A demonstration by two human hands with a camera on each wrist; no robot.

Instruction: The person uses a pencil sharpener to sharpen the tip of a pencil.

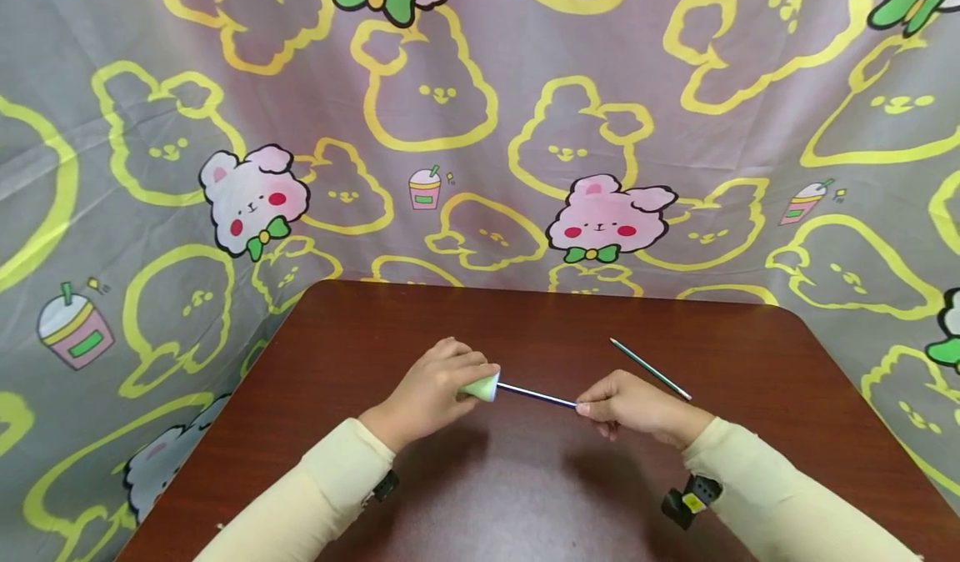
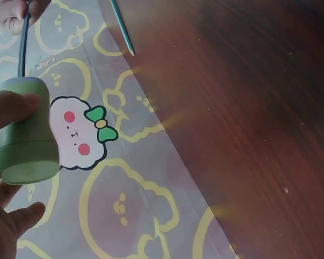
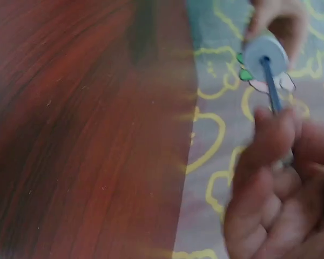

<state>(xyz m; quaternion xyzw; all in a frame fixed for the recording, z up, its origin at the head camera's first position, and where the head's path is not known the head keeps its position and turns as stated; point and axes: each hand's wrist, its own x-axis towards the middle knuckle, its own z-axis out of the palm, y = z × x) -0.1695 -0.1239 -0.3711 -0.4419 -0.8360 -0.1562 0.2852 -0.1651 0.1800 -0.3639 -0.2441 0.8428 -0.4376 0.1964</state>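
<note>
My left hand (image 1: pixel 438 383) grips a green pencil sharpener (image 2: pixel 29 132), its thumb across the side of the rounded body. A dark blue and white striped pencil (image 1: pixel 536 394) has one end in the hole of the sharpener's pale end face (image 3: pixel 265 54). Near its other end, my right hand (image 1: pixel 630 403) pinches the pencil between thumb and fingers. The pencil's tip is hidden inside the sharpener. Both hands are above the table's middle.
A second pencil, green and white (image 1: pixel 651 368), lies on the brown wooden table (image 1: pixel 450 320) beyond the right hand. A curtain with cartoon rabbits (image 1: pixel 480 128) surrounds the table's back and sides. Each wrist wears a small black camera (image 1: pixel 686 502).
</note>
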